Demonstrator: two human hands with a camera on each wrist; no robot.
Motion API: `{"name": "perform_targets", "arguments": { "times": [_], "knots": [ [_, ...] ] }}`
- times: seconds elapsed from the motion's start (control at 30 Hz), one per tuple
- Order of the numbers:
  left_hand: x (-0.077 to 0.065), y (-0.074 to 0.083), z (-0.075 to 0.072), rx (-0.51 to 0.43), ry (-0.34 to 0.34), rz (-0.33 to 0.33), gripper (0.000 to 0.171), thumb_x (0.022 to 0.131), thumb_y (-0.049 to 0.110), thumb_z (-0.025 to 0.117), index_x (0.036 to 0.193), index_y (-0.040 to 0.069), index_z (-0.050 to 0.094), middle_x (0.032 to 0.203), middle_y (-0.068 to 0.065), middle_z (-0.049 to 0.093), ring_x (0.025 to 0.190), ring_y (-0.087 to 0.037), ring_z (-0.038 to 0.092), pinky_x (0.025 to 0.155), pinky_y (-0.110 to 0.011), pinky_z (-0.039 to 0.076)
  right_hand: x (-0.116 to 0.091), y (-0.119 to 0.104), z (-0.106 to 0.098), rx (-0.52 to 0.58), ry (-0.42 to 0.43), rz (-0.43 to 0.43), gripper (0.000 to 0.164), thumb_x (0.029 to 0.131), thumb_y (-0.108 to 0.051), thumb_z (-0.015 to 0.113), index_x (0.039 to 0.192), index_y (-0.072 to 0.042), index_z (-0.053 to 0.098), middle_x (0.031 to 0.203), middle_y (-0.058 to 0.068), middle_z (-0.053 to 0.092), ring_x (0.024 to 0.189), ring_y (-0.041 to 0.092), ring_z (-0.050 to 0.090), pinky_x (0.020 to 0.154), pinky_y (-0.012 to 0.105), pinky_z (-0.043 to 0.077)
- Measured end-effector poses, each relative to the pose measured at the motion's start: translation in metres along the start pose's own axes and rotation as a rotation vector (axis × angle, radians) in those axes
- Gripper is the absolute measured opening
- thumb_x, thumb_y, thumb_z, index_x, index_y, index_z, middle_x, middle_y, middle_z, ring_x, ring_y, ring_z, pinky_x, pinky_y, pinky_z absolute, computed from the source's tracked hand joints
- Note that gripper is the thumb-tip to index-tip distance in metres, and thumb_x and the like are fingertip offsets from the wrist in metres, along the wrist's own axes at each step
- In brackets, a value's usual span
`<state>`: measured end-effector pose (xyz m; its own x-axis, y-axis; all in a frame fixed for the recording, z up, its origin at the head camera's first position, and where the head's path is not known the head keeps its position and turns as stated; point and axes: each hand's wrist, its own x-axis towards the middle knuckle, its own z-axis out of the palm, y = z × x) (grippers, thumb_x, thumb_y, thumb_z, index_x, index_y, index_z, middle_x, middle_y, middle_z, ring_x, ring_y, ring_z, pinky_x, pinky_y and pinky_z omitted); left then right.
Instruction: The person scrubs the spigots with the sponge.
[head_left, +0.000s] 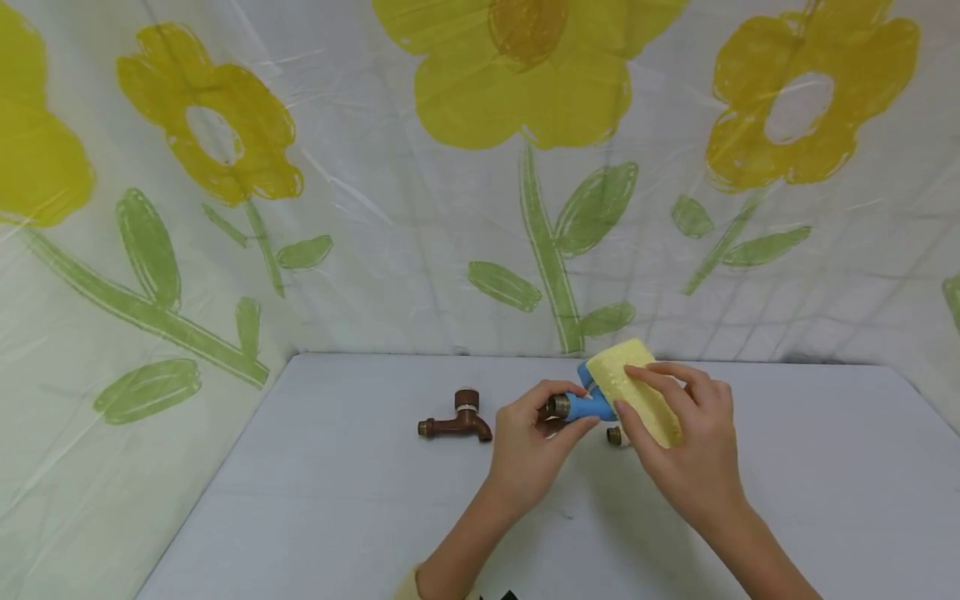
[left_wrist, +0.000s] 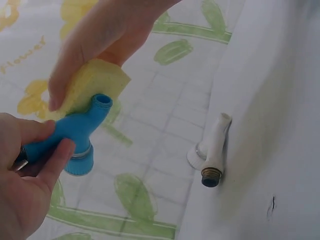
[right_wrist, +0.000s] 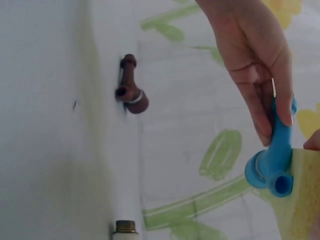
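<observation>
The left hand's [head_left: 527,446] thumb and fingers, slightly parted, pinch the blue tap [head_left: 588,407]; the right hand's [head_left: 696,442] curved fingers grip a sponge [head_left: 637,398] against it. A brown tap [head_left: 463,424] lies left of the left fingers, a white tap [left_wrist: 214,142] beyond the right thumb.

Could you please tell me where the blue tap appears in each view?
Head: blue tap, right of centre, below mid-height.
Left wrist: blue tap, left of centre.
Right wrist: blue tap, near the right edge, below mid-height.
Shared landmark: the yellow sponge beside it.
</observation>
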<state>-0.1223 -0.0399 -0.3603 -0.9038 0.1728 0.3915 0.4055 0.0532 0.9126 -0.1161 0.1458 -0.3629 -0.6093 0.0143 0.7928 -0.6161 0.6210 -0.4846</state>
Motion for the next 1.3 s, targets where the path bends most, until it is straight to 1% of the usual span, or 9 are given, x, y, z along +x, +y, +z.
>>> {"name": "perform_targets", "arguments": {
  "times": [0.23,0.37,0.5,0.6,0.67,0.8,0.9,1.1,1.3],
  "knots": [
    [0.0,0.001,-0.003,-0.088,-0.024,-0.032,0.031,0.096,-0.005,0.072,0.125,-0.005,0.063,0.1,-0.023,0.071,0.086,-0.006,0.064,0.079,-0.018,0.059,0.0,-0.003,-0.001,-0.004,-0.001,0.049,0.044,0.075,0.003,0.086,0.117,-0.006,0.079,0.117,0.017,0.068,0.109,0.006,0.04,0.08,0.026,0.028],
    [0.001,0.003,-0.005,-0.196,-0.04,-0.091,0.03,0.098,-0.004,0.07,0.127,-0.007,0.062,0.114,-0.026,0.069,0.092,-0.01,0.067,0.084,-0.022,0.06,0.001,-0.005,-0.002,0.005,0.004,0.062,0.043,0.075,0.004,0.085,0.117,-0.006,0.079,0.117,0.017,0.068,0.108,0.005,0.039,0.08,0.025,0.028],
    [0.003,0.005,-0.008,-0.335,-0.072,-0.149,0.031,0.104,-0.003,0.061,0.134,-0.012,0.059,0.133,-0.03,0.059,0.111,-0.03,0.073,0.097,-0.034,0.06,0.001,-0.005,-0.002,0.007,0.007,0.079,0.042,0.076,0.004,0.085,0.117,-0.005,0.078,0.118,0.017,0.068,0.108,0.005,0.039,0.08,0.024,0.029],
    [0.004,0.006,-0.009,-0.391,-0.092,-0.171,0.035,0.107,-0.001,0.055,0.14,-0.014,0.055,0.133,-0.03,0.057,0.118,-0.04,0.07,0.102,-0.037,0.057,0.002,-0.006,-0.002,0.007,0.013,0.087,0.042,0.077,0.004,0.085,0.117,-0.005,0.078,0.118,0.018,0.068,0.108,0.005,0.039,0.08,0.024,0.029],
    [0.004,0.006,-0.009,-0.413,-0.094,-0.177,0.036,0.108,-0.002,0.054,0.141,-0.015,0.053,0.129,-0.026,0.058,0.118,-0.038,0.071,0.103,-0.037,0.056,0.002,-0.006,-0.002,0.009,0.016,0.093,0.041,0.077,0.004,0.085,0.117,-0.004,0.078,0.118,0.018,0.068,0.109,0.004,0.04,0.081,0.024,0.03],
    [0.004,0.002,-0.004,-0.442,-0.055,-0.174,0.033,0.106,-0.004,0.056,0.138,-0.014,0.054,0.119,-0.011,0.059,0.106,-0.018,0.075,0.1,-0.036,0.058,0.0,-0.008,-0.002,0.022,0.013,0.12,0.041,0.078,0.004,0.086,0.117,-0.007,0.079,0.119,0.015,0.068,0.109,0.003,0.041,0.081,0.024,0.03],
    [0.003,-0.001,0.004,-0.457,-0.05,-0.168,0.032,0.105,-0.007,0.057,0.135,-0.015,0.054,0.121,-0.012,0.059,0.101,-0.01,0.074,0.099,-0.037,0.059,-0.002,-0.01,0.0,0.033,0.004,0.133,0.042,0.078,0.003,0.086,0.118,-0.009,0.079,0.12,0.013,0.068,0.109,0.003,0.042,0.081,0.023,0.032],
    [0.0,-0.003,0.01,-0.457,-0.042,-0.152,0.033,0.104,-0.008,0.059,0.135,-0.017,0.053,0.128,-0.022,0.056,0.102,-0.011,0.073,0.101,-0.038,0.058,-0.003,-0.01,0.001,0.038,0.008,0.095,0.045,0.076,0.003,0.086,0.119,-0.009,0.079,0.119,0.013,0.068,0.108,0.006,0.044,0.081,0.022,0.032],
    [0.002,0.001,0.003,-0.44,0.004,-0.129,0.031,0.104,-0.006,0.059,0.134,-0.015,0.055,0.119,-0.016,0.058,0.103,-0.014,0.075,0.1,-0.038,0.058,0.002,-0.006,-0.003,0.03,0.017,0.102,0.041,0.078,0.003,0.085,0.117,-0.008,0.079,0.117,0.014,0.07,0.108,0.004,0.045,0.082,0.023,0.033]
  ]
}}
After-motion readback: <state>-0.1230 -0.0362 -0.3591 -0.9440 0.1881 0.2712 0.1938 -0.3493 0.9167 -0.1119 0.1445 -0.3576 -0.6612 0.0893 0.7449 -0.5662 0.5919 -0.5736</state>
